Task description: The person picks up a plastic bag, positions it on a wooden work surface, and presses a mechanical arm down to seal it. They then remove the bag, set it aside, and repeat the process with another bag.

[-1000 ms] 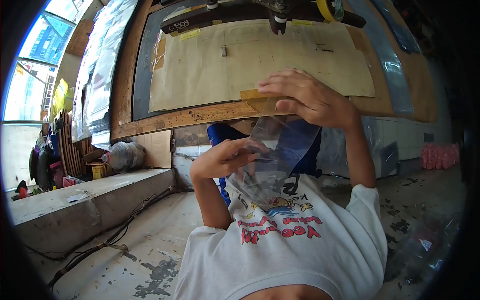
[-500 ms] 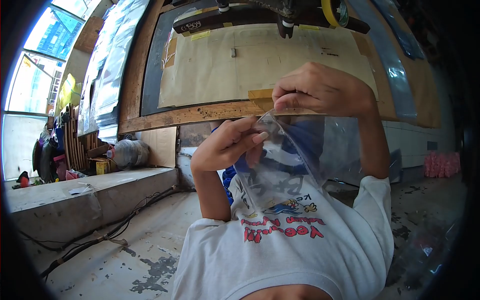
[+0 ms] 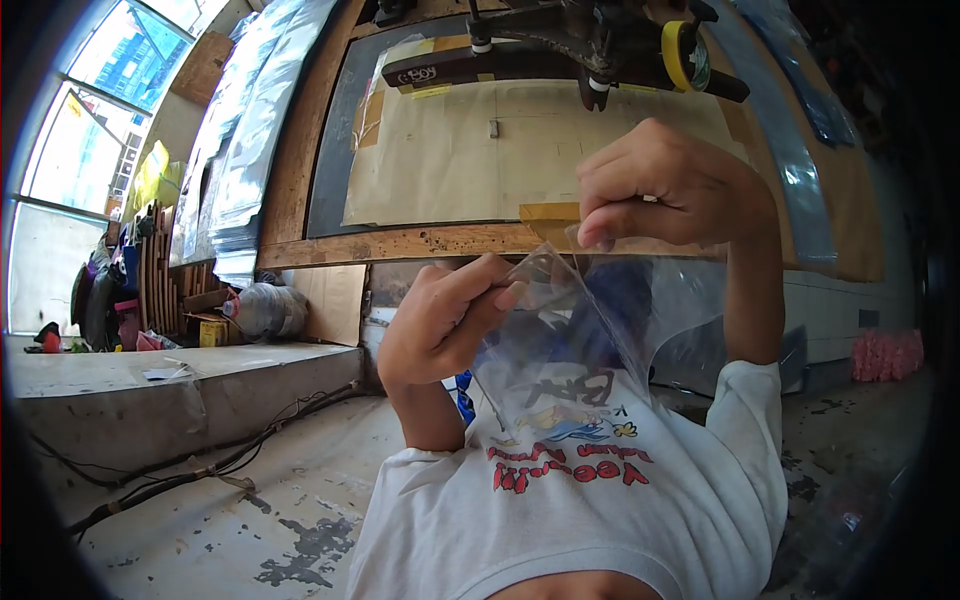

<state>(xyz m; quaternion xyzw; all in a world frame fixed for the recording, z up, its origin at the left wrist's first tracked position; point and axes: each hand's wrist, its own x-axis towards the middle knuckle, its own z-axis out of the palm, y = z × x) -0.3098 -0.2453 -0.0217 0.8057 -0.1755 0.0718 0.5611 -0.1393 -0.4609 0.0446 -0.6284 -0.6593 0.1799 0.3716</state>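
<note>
Both bare hands are engaged on a clear, flexible plastic film (image 3: 560, 325), suspended in front of the wearer's white short-sleeved T-shirt (image 3: 600, 525) with printed red lettering. The left hand (image 3: 440, 318) has its fingers curled, thumb and fingers gripping the film at its upper left edge. The right hand (image 3: 672, 192), positioned higher, has its fingers folded in, with thumb and fingers closed on the film's upper part. Whether the film is one layer or several cannot be determined. The right hand is near a brown tape strip (image 3: 553, 225) at the worn wooden front edge (image 3: 400, 246) of the workbench. On the bench lies a cream rectangular sheet (image 3: 430, 165); above it runs a long dark bar (image 3: 560, 66) with white handwritten lettering, and a yellow-rimmed tape roll (image 3: 673, 58) is at its right part. A stack of glossy transparent sheets (image 3: 248, 140) lies along the bench's left side. Noted beyond: a large clear plastic bottle (image 3: 272, 310) on its side, and a pink bundle (image 3: 887, 355) at far right.
</note>
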